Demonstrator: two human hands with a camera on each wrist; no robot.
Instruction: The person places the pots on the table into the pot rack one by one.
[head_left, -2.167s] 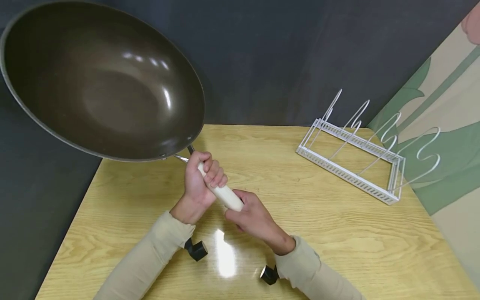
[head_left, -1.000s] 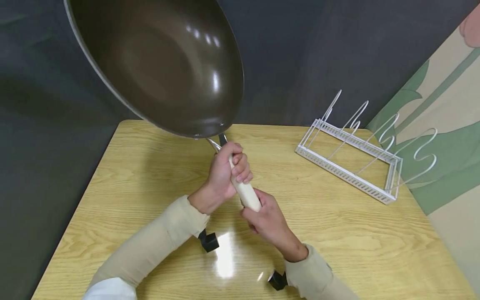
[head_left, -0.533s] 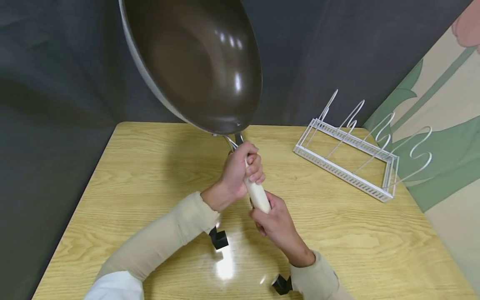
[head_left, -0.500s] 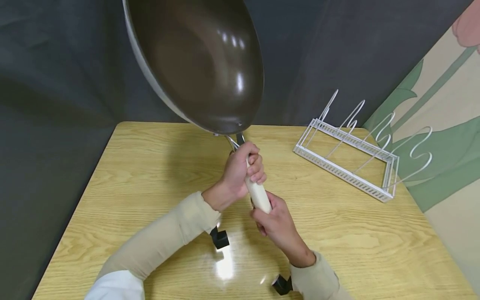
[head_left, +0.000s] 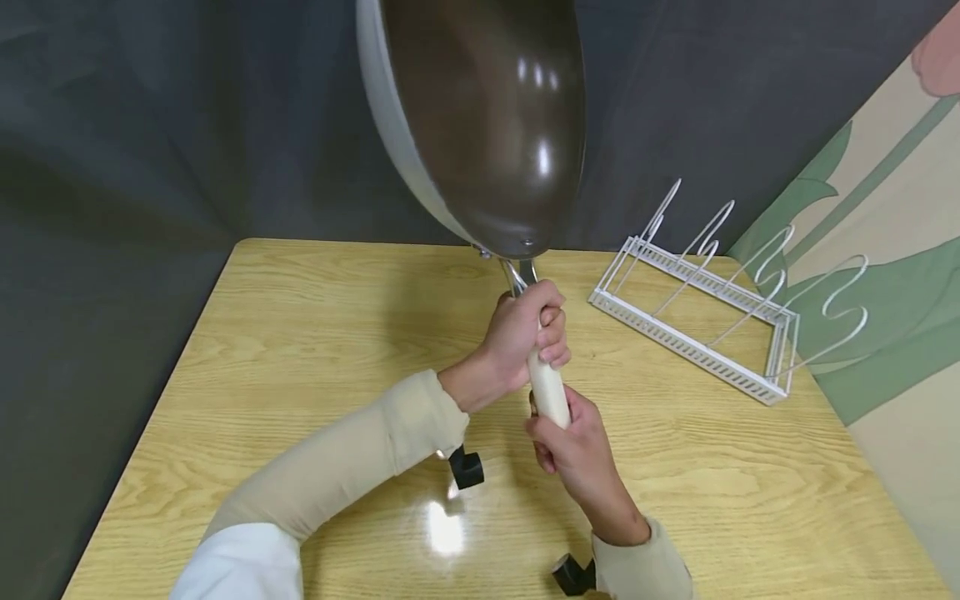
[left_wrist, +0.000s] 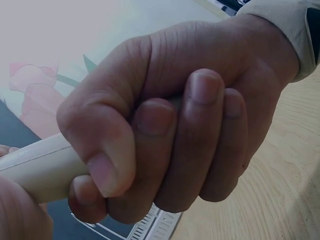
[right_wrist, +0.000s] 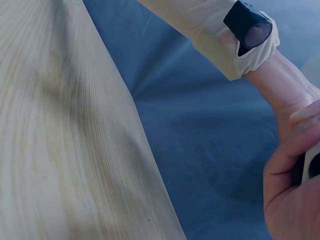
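A large wok point(head_left: 480, 117) with a dark brown inside and a pale outer wall is held up above the table, its top cut off by the head view's edge. My left hand point(head_left: 525, 337) grips its cream handle point(head_left: 549, 390) near the metal brackets, fingers wrapped round. At the handle's end my right hand point(head_left: 573, 437) holds on, thumb on top. The left wrist view shows the left hand's point(left_wrist: 165, 120) curled fingers close up, with the handle point(left_wrist: 45, 167) coming out at left. In the right wrist view the right hand point(right_wrist: 295, 185) is partly cut off.
A white wire rack point(head_left: 697, 317) with several upright curved loops stands at the table's back right. Dark cloth point(head_left: 187, 125) hangs behind the wooden table point(head_left: 315, 333). Flower-patterned fabric point(head_left: 892, 275) lines the right side.
Both hands have carried the wok to the right. It has turned so its handle stands more upright and its pale outer side shows. The rack stays in place.
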